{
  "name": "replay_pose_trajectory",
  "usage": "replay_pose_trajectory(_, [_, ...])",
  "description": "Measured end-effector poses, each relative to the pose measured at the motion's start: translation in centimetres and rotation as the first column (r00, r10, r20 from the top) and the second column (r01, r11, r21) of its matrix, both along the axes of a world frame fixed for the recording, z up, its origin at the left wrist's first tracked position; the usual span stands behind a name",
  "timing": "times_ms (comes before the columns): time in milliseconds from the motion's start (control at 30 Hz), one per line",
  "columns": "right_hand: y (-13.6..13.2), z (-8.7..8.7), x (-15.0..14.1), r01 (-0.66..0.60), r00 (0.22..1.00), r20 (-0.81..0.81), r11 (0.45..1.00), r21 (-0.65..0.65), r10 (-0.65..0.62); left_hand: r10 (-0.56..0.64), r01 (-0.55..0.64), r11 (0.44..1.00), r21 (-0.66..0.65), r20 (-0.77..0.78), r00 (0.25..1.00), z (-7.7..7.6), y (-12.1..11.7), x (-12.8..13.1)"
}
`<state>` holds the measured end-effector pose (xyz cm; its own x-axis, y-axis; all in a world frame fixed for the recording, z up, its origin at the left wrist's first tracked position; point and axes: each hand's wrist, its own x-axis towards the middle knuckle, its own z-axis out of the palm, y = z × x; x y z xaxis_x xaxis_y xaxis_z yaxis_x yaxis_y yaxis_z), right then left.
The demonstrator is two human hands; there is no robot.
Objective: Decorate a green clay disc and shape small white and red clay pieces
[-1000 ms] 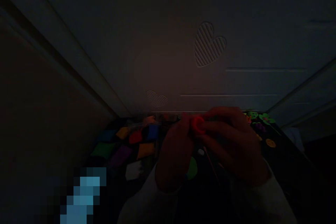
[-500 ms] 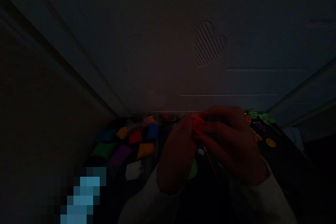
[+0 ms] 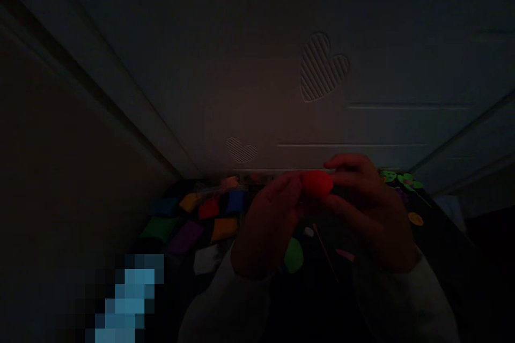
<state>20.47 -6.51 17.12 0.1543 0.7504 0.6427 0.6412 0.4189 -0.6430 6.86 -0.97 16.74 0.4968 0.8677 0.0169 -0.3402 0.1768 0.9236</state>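
A rounded, glowing red lump of what looks like soft modelling clay (image 3: 317,184) is held up between my two hands over the dark table. My left hand (image 3: 267,225) grips its left end, fingers closed. From the other side my right hand (image 3: 368,214) pinches its right end between thumb and fingers. Below the hands are a green rounded piece (image 3: 294,255), a small white piece (image 3: 308,232), a thin pink stick (image 3: 325,249) and a pink pointed tool (image 3: 345,254).
Coloured packets, among them a purple one (image 3: 186,237), an orange one (image 3: 224,229) and a white one (image 3: 206,259), lie at left. Small shaped pieces, including a green flower (image 3: 409,181) and a yellow disc (image 3: 416,218), lie at right. A pale panel with hearts (image 3: 324,67) rises behind.
The red clay has turned from a cupped, ring-like view to a smooth rounded side. My right hand has shifted slightly right, exposing more of the lump and the pink tool.
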Motion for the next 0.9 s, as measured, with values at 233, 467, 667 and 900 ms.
replay_pose_trajectory(233, [0.9,-0.4,0.0,0.066,0.984,0.159,0.993,0.094,-0.081,-0.059,0.080,0.991,-0.109,0.180,0.982,-0.8,0.8,0.4])
replay_pose_trajectory(467, [0.5,-0.7,0.9,0.090,0.990,0.105,0.996,-0.002,-0.089,0.048,-0.033,0.995,0.098,-0.154,0.987,-0.4,1.6,-0.6])
replay_pose_trajectory(667, [-1.7,-6.5,2.2,0.060,0.998,0.046,0.945,-0.321,-0.048,0.254,-0.229,0.959,0.168,-0.146,0.956,-0.2,2.8,-2.3])
replay_pose_trajectory(900, [-3.1,-13.7,3.1,0.137,0.977,0.206,0.905,-0.402,-0.057,0.337,-0.309,0.928,0.210,-0.117,0.934,0.7,2.7,-3.2])
